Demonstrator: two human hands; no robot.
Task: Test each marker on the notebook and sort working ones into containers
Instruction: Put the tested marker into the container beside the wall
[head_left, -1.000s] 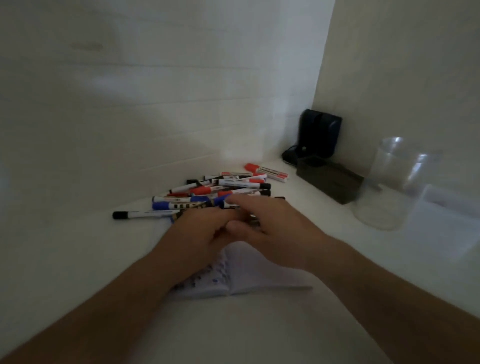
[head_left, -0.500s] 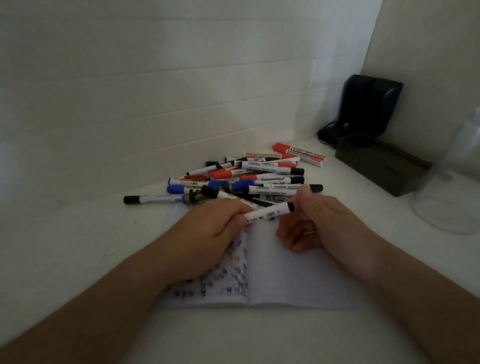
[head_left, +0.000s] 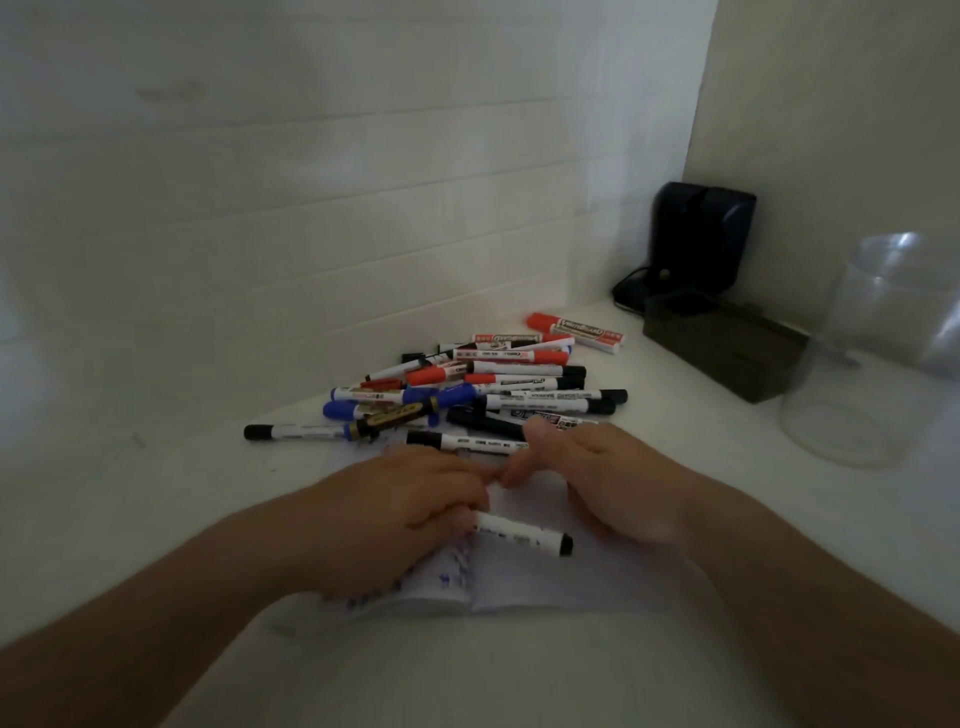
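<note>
Now, white marker (head_left: 522, 534) w/ black cap, left hand (head_left: 395, 514)

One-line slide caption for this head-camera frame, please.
Left hand holds a black-capped marker over the open notebook, marker pile behind.

glossy plastic whiteboard markers (head_left: 483, 387) lie heaped on a smooth matt white tabletop (head_left: 156, 499) beside an open paper notebook (head_left: 524, 582), a clear shiny plastic jar (head_left: 872, 358) and a matt dark rectangular box (head_left: 722, 353).

marker pile (head_left: 483, 387) blocks ahead, jar (head_left: 878, 353) rt
</note>
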